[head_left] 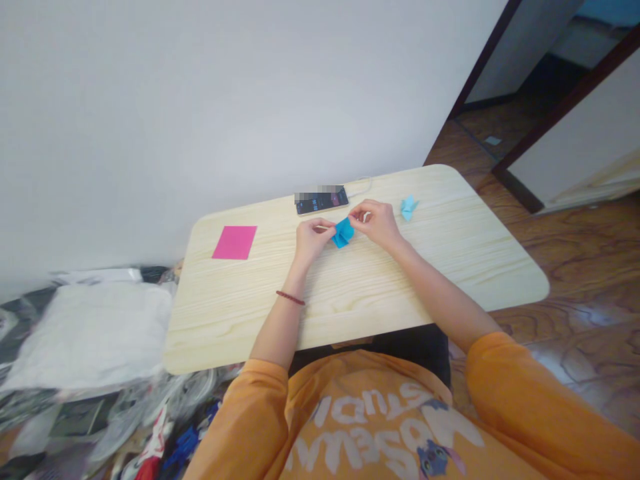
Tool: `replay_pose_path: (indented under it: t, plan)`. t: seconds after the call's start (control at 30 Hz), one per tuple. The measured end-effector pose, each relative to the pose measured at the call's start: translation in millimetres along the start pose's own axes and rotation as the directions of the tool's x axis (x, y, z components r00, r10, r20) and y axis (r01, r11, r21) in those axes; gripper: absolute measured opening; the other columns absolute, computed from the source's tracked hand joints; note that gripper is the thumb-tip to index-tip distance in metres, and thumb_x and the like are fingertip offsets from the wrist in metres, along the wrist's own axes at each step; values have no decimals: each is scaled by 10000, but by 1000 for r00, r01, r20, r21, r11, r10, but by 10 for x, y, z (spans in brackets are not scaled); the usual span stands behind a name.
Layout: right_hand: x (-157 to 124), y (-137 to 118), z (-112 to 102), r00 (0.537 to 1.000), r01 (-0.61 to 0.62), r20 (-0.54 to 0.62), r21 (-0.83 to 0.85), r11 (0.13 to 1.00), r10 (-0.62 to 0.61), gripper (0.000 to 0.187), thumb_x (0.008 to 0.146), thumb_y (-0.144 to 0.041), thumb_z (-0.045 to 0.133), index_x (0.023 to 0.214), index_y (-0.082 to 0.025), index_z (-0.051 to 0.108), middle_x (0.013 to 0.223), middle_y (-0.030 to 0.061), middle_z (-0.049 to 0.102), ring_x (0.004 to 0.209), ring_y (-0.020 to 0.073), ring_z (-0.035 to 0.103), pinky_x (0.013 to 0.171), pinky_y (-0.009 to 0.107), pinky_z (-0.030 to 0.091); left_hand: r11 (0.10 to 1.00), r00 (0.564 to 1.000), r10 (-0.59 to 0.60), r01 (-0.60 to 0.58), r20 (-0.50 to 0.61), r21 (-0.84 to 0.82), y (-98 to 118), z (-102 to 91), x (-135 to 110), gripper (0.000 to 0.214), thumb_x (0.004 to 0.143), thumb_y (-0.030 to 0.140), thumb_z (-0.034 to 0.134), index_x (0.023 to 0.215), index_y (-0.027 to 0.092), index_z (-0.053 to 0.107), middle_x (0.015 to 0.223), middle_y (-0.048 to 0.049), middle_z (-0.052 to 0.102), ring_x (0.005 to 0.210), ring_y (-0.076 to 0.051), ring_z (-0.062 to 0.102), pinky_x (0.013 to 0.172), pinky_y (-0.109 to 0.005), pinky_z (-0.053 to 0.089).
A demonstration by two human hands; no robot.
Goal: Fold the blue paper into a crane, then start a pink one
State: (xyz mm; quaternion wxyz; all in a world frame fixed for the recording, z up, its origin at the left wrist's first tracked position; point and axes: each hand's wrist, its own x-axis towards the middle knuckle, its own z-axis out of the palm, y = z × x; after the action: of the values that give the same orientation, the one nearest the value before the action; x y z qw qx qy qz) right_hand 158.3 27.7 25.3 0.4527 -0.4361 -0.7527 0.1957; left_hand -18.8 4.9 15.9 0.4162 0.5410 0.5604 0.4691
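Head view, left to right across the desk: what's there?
Pink paper, left hand, folded blue paper, right hand, small blue origami piece

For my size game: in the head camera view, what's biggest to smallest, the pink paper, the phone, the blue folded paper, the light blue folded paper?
1. Pink paper
2. Phone
3. Blue folded paper and light blue folded paper: these look alike, and the first is partly hidden, so I can't rank them.
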Motion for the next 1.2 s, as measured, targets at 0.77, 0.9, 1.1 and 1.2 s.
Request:
replay_pose_path:
  t: [0.77, 0.9, 1.1, 1.2]
  plan:
    - [-47, -91, 93, 1000, -24, 20, 147, 989, 21, 115, 787, -252, 643, 730, -186, 717, 732, 31, 679, 627, 136, 573, 548, 258, 427, 988, 996, 8, -20, -83, -154, -65, 14, 25, 112, 621, 232, 720, 696, 152, 744, 719, -51, 730, 661, -162, 667, 657, -270, 523]
    - [-76, -122, 109, 1000, -17, 2, 136, 991, 16, 115, 795, -246, 632, 734, -198, 716, 753, 34, 683, 659, 147, 586, 550, 261, 440, 973, 996, -19, -3, -93, -230, -77, 30, 21, 123, 618, 229, 717, 710, 154, 749, 752, -54, 738, 721, -174, 680, 730, -294, 537]
    - [-98, -141, 161, 996, 72, -53, 105, 992, -67, 118, 810, -244, 603, 755, -212, 703, 779, 40, 689, 665, 155, 593, 632, 296, 497, 901, 971, -155, 63, -183, -430, -71, 100, 8, 279, 572, 191, 758, 846, 149, 728, 821, -57, 739, 780, -162, 685, 777, -288, 530]
    - [-106, -144, 188, 995, 88, -62, 87, 992, -83, 114, 816, -244, 591, 771, -226, 694, 806, 44, 692, 732, 177, 613, 695, 325, 520, 847, 951, -240, 109, -192, -521, -77, 149, 0, 360, 591, 216, 770, 935, 138, 697, 755, -48, 724, 719, -145, 676, 741, -284, 526]
